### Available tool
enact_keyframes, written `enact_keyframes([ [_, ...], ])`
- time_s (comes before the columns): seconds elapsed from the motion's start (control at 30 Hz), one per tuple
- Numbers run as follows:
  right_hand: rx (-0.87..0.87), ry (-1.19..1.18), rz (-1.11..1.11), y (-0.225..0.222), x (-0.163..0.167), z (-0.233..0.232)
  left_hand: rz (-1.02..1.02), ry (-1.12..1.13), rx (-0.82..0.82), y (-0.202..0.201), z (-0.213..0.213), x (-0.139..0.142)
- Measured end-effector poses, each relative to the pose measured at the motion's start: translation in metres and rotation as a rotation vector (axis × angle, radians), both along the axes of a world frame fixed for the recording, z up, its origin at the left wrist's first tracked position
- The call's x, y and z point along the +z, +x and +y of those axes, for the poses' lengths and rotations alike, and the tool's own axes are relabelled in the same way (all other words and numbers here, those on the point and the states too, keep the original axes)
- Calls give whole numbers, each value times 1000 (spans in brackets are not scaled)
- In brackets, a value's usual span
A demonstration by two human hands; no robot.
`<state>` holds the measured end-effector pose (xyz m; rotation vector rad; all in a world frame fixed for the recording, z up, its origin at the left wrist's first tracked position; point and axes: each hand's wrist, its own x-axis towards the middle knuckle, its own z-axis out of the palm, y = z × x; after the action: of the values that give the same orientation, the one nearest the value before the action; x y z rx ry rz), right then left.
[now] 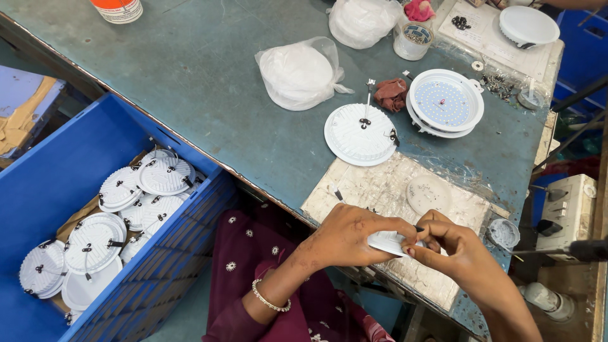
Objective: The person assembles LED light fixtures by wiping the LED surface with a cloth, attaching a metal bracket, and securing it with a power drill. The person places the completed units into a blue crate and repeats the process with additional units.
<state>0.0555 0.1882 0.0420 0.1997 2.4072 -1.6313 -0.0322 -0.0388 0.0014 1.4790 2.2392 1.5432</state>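
Your left hand and right hand both pinch a small round white plastic disc above the foil-covered work pad; it looks light, stiff and thin, best held by its rim.

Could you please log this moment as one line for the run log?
left hand: grips white round lamp housing | right hand: pinches its edge | over plastic-covered work mat

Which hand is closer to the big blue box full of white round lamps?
The left hand. It is on the side of the blue crate, though apart from it. The right hand is farther away, beyond the left. Both hold a small white piece.
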Motion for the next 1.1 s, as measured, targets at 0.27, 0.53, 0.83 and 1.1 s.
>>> enact_keyframes([
  [0.27,-77,-56,-153,-3,-2,4,28,20,3,2,1,1],
  [0.53,2,-154,-186,-3,-4,11,6,-8,-11,4,0,1],
  [0.83,6,16,1,11,30,2,-9,-9,11,7,-3,5],
  [1.1,-601,217,1028,46,61,15,-24,37,-15,9,-6,3],
])
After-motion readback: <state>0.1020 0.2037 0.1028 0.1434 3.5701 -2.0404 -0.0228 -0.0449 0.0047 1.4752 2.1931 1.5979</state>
